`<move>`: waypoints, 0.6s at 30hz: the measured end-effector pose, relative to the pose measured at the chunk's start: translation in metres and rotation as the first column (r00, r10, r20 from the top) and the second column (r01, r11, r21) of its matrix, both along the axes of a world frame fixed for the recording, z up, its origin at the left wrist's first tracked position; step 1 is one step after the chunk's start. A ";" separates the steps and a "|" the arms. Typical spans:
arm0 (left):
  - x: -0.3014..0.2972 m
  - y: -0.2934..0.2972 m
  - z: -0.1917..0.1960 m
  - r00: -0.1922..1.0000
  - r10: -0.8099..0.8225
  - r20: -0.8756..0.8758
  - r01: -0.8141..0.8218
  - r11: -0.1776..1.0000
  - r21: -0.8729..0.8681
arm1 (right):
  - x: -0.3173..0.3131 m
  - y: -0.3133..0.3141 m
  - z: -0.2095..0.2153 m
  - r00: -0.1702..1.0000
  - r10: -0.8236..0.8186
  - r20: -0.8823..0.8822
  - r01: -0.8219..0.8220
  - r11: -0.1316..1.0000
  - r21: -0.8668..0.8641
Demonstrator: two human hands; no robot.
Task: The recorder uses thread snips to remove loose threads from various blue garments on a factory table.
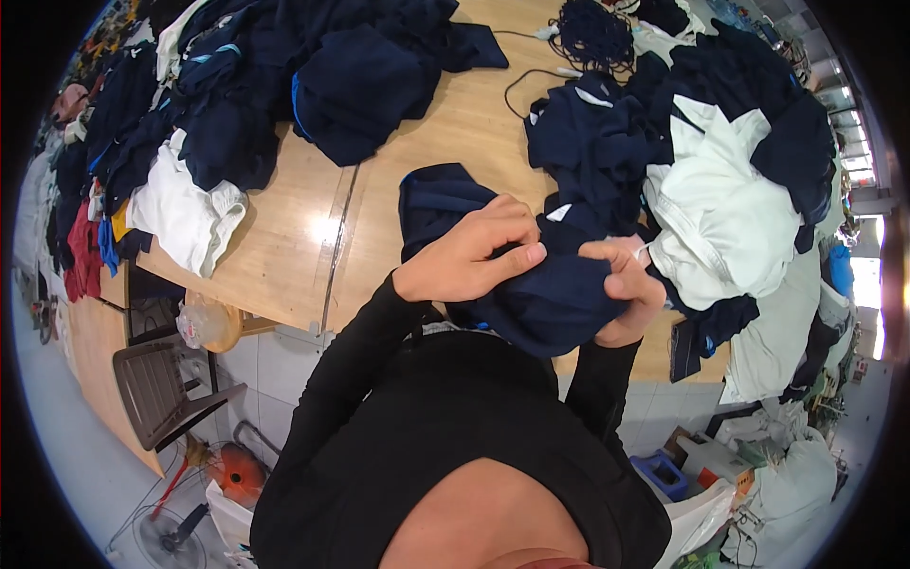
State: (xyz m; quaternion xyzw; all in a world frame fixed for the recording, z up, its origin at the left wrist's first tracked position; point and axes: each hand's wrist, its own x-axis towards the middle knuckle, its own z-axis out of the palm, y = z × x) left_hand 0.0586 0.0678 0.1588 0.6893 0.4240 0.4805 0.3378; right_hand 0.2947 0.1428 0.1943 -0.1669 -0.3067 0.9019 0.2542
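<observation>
A navy blue garment point(555, 308) lies bunched at the table's near edge, partly hanging toward my body. My left hand point(479, 251) is closed on its upper folds, thumb and fingers pinching the cloth. At the garment's right side is my right hand point(630, 289), its index finger stretched left over the fabric and its other fingers curled. A small white bit shows by that index finger; what the curled fingers hold is hidden. Just beyond my hands, more navy garments point(592, 142) with small white labels lie on the table.
White garments point(725, 199) are heaped on the right, beside more navy cloth. Navy piles point(365, 90) and a white garment point(190, 204) cover the far left of the wooden table point(284, 228). A dark cord bundle point(592, 38) lies at the back. A brown chair point(152, 389) stands lower left.
</observation>
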 end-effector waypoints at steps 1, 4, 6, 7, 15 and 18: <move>0.002 -0.005 0.003 0.977 -0.019 0.212 0.053 0.986 -0.157 | -0.001 -0.007 0.000 0.973 -0.202 0.107 0.181 0.966 0.185; 0.008 -0.027 0.011 0.839 0.082 0.538 0.114 0.940 -0.321 | 0.005 0.005 -0.004 0.995 -0.080 0.066 0.082 0.997 -0.016; 0.007 -0.039 0.024 0.646 0.244 0.723 0.097 0.913 -0.396 | 0.002 -0.001 -0.007 0.985 -0.136 0.107 0.136 0.991 0.013; 0.006 -0.044 0.031 0.622 0.260 0.739 0.080 0.917 -0.390 | 0.003 -0.002 -0.008 0.986 -0.129 0.108 0.130 0.992 0.005; -0.007 -0.070 0.051 0.468 0.362 0.806 0.186 0.851 -0.491 | 0.017 -0.011 0.003 0.990 -0.112 0.085 0.123 0.983 -0.139; -0.012 -0.073 0.050 0.424 0.313 0.850 0.218 0.875 -0.431 | 0.017 -0.015 0.011 0.986 -0.135 0.097 0.147 0.981 -0.125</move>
